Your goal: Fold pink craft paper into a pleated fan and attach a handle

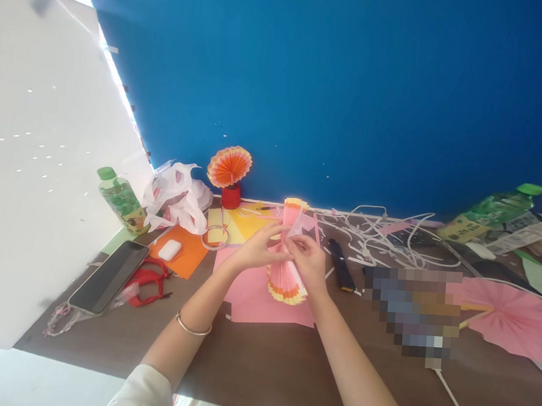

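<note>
A pleated paper fan (286,282), pink with orange and yellow edges, stands above a pink paper sheet (251,297). It is pinched at its middle and flares out at top and bottom. My left hand (263,246) grips the fan's narrow middle from the left, its fingers partly behind the folds. On the right side, my right hand (308,260) is closed with thumb and fingertips together at the same middle. A bit of clear, whitish film (296,224) shows by those fingertips; whether they hold it or only the paper is unclear.
A finished-looking orange paper rosette (229,167) rises from a red holder (231,197) by the blue wall. At left are a phone (109,277), a bottle (122,200) and a plastic bag (179,197). A black cutter (341,265), tangled white cables (388,235) and a pink fan (512,316) lie right.
</note>
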Demonstrator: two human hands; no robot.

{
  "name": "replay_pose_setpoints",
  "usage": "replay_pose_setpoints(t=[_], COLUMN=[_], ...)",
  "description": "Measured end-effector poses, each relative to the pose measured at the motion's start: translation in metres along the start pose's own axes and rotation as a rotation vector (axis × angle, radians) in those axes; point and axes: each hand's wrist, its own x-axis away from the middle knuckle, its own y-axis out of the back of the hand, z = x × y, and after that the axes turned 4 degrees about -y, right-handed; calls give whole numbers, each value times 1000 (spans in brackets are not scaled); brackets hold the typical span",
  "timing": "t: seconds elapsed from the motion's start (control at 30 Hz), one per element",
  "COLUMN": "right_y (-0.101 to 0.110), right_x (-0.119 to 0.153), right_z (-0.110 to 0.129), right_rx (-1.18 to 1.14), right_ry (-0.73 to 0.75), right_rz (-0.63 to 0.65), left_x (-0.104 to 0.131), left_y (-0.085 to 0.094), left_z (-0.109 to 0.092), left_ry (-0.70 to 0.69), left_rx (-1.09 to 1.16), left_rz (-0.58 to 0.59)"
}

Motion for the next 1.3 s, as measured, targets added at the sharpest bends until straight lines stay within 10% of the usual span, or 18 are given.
replay_pose_setpoints(t=[1.3], right_y=[1], right_x=[8], right_z=[14], right_rx=[-8], right_ry=[12], right_rz=[67], left_x=[1], left_y=[1], left_z=[-14], left_ry=[-84], left_rx=[150], left_rz=[101])
